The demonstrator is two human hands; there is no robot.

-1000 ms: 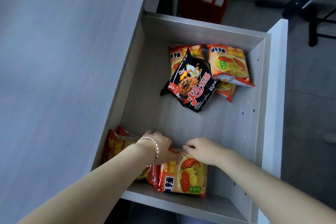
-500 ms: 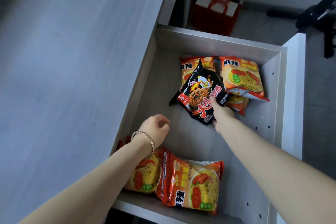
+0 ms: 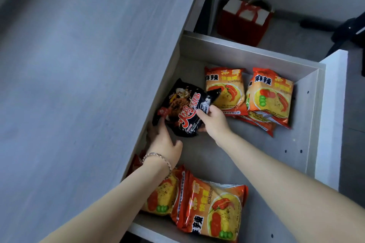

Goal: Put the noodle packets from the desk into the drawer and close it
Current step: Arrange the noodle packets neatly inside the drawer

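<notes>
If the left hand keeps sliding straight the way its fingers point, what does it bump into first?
The left hand points up the drawer's left side, and its fingertips already touch the lower edge of the black noodle packet, which the right hand has in its grip. So it would push that packet first, though depth is hard to judge.

A second earlier both my hands were down at the near end of the drawer point(image 3: 246, 53), on the orange packets point(image 3: 215, 211) there. My right hand point(image 3: 214, 122) then reached up to the black packet point(image 3: 185, 108), which lay on top of the orange packets at the far end point(image 3: 225, 89), and closed on its right edge. It dragged that packet leftward, off them, toward the drawer's left wall. My left hand point(image 3: 165, 142) left the near packets and came up beneath the black packet's lower left corner, fingers spread.
</notes>
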